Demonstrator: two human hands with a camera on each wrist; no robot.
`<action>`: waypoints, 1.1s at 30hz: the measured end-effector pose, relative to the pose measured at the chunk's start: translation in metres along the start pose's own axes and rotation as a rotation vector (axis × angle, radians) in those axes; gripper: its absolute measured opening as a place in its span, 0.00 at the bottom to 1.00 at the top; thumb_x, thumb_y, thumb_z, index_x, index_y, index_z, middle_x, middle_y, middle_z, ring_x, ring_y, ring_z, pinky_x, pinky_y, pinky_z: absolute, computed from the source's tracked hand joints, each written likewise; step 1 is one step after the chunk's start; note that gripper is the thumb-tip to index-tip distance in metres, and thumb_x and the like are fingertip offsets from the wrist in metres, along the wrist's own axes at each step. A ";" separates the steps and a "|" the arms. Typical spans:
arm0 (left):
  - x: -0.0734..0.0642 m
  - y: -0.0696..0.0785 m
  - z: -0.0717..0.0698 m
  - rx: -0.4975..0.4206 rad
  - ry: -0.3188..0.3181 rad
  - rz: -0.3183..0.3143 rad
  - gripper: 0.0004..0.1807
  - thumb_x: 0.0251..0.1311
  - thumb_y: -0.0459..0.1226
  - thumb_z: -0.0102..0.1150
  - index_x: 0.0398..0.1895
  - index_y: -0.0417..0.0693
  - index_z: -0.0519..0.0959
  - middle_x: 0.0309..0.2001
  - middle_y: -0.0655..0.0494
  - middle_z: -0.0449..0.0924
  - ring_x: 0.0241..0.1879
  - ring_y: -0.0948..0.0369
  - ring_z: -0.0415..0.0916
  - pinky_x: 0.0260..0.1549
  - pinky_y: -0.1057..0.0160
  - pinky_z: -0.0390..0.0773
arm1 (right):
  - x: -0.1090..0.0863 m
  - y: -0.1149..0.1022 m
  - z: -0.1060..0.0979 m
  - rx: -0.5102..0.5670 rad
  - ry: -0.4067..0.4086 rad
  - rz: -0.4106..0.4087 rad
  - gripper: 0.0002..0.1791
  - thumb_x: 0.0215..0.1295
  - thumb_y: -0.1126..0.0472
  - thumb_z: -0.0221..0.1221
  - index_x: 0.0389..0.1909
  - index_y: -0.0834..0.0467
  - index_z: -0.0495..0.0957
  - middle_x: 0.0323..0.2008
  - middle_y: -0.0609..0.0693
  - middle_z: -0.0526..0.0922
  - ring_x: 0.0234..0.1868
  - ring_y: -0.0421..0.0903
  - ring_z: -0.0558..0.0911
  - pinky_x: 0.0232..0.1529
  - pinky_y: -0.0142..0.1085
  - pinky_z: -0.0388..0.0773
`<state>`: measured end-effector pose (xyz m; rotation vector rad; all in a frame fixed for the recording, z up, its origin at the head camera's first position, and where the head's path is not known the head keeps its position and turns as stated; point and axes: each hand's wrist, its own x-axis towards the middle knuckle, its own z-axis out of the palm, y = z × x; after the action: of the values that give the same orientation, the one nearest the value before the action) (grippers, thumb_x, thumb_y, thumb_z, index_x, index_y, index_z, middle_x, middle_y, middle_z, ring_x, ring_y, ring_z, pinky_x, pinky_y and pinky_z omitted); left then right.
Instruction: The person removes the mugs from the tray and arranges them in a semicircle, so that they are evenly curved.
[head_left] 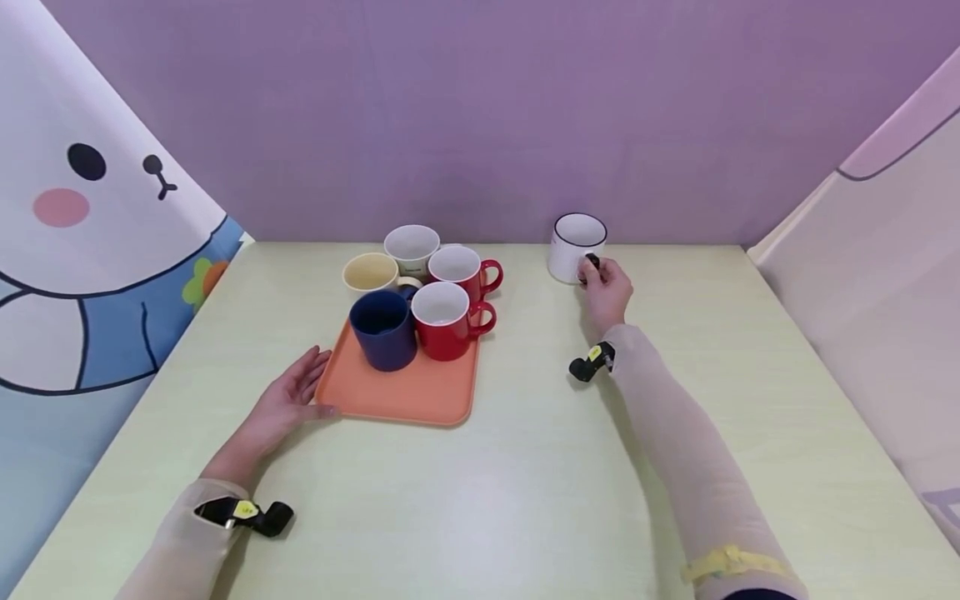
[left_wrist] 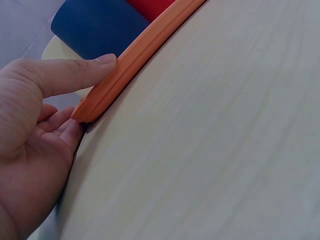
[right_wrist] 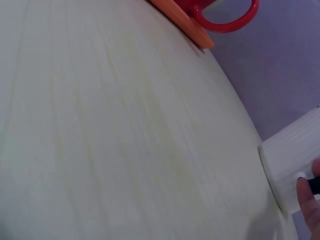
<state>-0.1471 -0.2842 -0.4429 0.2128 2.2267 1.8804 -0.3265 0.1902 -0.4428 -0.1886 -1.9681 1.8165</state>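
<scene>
In the head view my right hand (head_left: 609, 293) pinches the black handle of a white mug (head_left: 570, 258) with a dark rim. The mug stands upright at the back of the table; the right wrist view shows its base (right_wrist: 282, 165) and fingertips (right_wrist: 306, 192) at the handle. My left hand (head_left: 288, 396) touches the near left corner of an orange tray (head_left: 405, 400), its thumb (left_wrist: 82, 75) against the front rim and its fingers loosely extended along the left side. The tray holds a dark blue mug (head_left: 384, 337), a cream mug (head_left: 360, 289) and others.
Two red mugs, the nearer (head_left: 442, 333) and the farther (head_left: 476, 279), stand on the tray's right with handles outward. A white mug (head_left: 412, 265) is at its back. A purple backdrop (head_left: 495, 125) rises behind the pale table (head_left: 480, 517).
</scene>
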 end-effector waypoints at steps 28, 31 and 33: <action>0.001 -0.004 -0.001 0.010 0.002 -0.018 0.58 0.53 0.18 0.63 0.78 0.36 0.33 0.78 0.35 0.39 0.76 0.40 0.40 0.60 0.77 0.66 | 0.002 -0.017 -0.031 -0.164 -0.063 0.092 0.25 0.62 0.57 0.69 0.54 0.66 0.77 0.35 0.42 0.79 0.34 0.37 0.79 0.41 0.28 0.79; 0.001 -0.003 -0.001 0.009 0.000 -0.015 0.58 0.54 0.19 0.64 0.78 0.36 0.33 0.78 0.35 0.39 0.76 0.40 0.40 0.60 0.77 0.66 | 0.000 -0.020 -0.035 -0.165 -0.044 0.050 0.24 0.62 0.59 0.69 0.55 0.67 0.76 0.36 0.43 0.79 0.35 0.35 0.77 0.41 0.27 0.76; 0.002 -0.003 0.000 0.007 -0.001 -0.012 0.58 0.54 0.18 0.63 0.78 0.36 0.34 0.78 0.35 0.39 0.76 0.40 0.40 0.60 0.77 0.66 | -0.001 -0.023 -0.036 -0.157 -0.041 0.013 0.23 0.62 0.61 0.69 0.54 0.68 0.77 0.35 0.43 0.78 0.36 0.36 0.76 0.40 0.27 0.75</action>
<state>-0.1487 -0.2847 -0.4458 0.2011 2.2285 1.8665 -0.3058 0.2198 -0.4199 -0.2152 -2.1437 1.6869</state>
